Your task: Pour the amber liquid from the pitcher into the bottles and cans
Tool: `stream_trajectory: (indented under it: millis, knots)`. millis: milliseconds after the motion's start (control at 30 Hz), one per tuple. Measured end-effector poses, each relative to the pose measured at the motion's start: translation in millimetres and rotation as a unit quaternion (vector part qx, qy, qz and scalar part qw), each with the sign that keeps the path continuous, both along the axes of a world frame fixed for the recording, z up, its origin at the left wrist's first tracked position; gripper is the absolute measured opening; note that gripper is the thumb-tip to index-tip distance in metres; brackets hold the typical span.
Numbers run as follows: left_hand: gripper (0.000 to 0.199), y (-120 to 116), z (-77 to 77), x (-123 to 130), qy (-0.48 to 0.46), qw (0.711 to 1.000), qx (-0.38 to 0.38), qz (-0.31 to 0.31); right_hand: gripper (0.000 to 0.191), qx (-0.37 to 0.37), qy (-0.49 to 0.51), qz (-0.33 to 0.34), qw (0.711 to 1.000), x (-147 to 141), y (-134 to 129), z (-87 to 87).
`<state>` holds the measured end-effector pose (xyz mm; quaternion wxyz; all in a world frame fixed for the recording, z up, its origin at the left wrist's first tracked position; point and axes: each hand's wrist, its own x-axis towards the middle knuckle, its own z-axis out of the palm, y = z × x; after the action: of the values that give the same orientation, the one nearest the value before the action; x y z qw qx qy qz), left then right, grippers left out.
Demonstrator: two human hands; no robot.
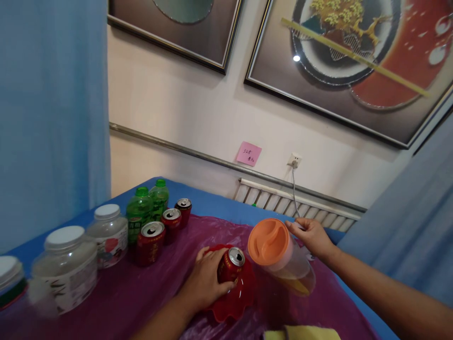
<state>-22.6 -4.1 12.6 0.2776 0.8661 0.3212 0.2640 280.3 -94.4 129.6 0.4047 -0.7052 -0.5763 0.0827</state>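
Observation:
My left hand is wrapped round a red drink can with an opened top, over a red scalloped dish. To the right, a clear pitcher with an orange lid leans to the left, with yellowish liquid low inside. My right hand has its fingers closed at the pitcher's far right side, by the lid's edge; the handle is mostly hidden.
Three red cans, two green bottles and white-lidded jars line the left. Purple plastic sheeting covers the blue table. A yellow cloth lies at the front edge. Behind are a radiator and a plugged-in cable.

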Motion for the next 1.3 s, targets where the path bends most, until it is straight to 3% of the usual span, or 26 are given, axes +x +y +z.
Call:
stream_trajectory:
  millis: [900,1300]
  knots:
    - [0.074,-1.6,-1.5,0.1,-0.014,0.999,-0.025,-0.013,0.056,-0.011,-0.037,-0.006,0.999,-8.2,1.2,1.8]
    - [0.077,-3.6,1.4,-0.1,-0.02,0.999,-0.038,-0.023,0.053,-0.016,-0.008,0.001,1.0,-13.9,-3.0,0.3]
